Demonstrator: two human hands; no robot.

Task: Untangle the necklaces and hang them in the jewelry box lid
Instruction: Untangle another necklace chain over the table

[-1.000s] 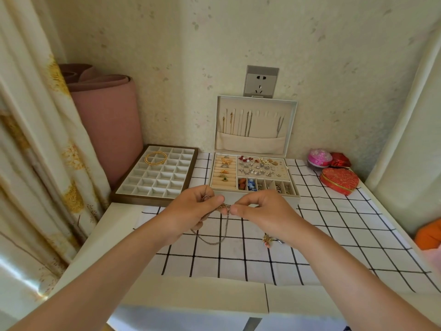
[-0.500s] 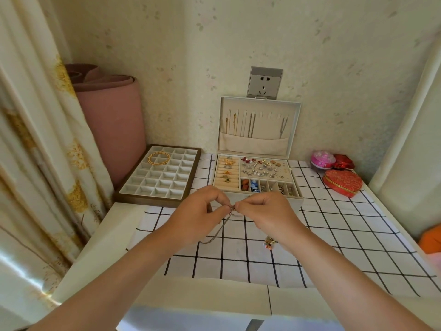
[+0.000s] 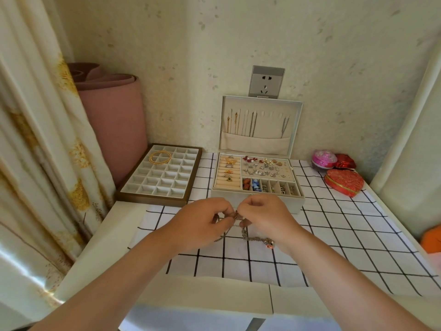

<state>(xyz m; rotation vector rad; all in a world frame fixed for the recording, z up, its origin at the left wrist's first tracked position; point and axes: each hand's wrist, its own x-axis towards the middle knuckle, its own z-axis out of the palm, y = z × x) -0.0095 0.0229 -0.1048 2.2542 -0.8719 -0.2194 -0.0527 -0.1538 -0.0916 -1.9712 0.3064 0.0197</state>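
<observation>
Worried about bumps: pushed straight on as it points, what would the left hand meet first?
Probably the right hand, pinching the same tangled metal necklace chain just ahead; depth is unclear.

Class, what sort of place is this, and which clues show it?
Probably a home dressing corner: a floral curtain, a grey wall socket, and an open cream jewelry box on a white grid-patterned tablecloth.

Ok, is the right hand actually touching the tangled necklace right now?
Touching. The head view shows the right hand pinching the tangled necklace at its knot, opposite the left hand; loose chain hangs below the fingers.
</observation>
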